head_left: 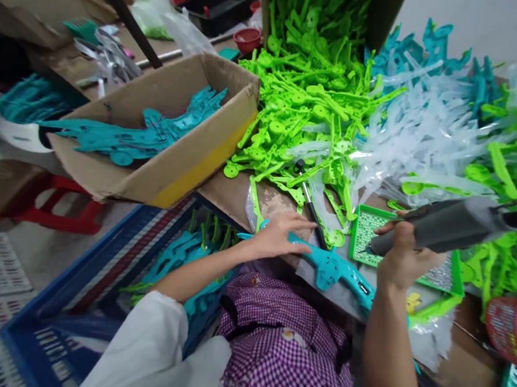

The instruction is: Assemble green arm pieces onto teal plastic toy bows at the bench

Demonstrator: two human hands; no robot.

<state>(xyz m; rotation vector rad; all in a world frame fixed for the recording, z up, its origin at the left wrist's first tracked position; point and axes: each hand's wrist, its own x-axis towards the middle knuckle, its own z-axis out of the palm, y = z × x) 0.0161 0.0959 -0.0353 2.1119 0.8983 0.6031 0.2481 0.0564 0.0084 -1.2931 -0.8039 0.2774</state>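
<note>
My right hand (403, 261) is wrapped round a grey power screwdriver (449, 226), its tip over a green tray (354, 253) of small metal screws. Across the table edge in front of me lies a long teal plastic part (331, 269). My left hand (282, 236) rests at that part's left end, fingers stretched toward the right; the contact under the palm is hidden. A black-handled tool (314, 215) lies just beyond my left fingertips, among the green pieces.
Bright green plastic parts (295, 111) are heaped at the back, beside clear translucent pieces (413, 123). A cardboard box (188, 155) with teal parts stands at the left. Below it is a blue crate (64, 284). A red basket (504, 318) sits at the right.
</note>
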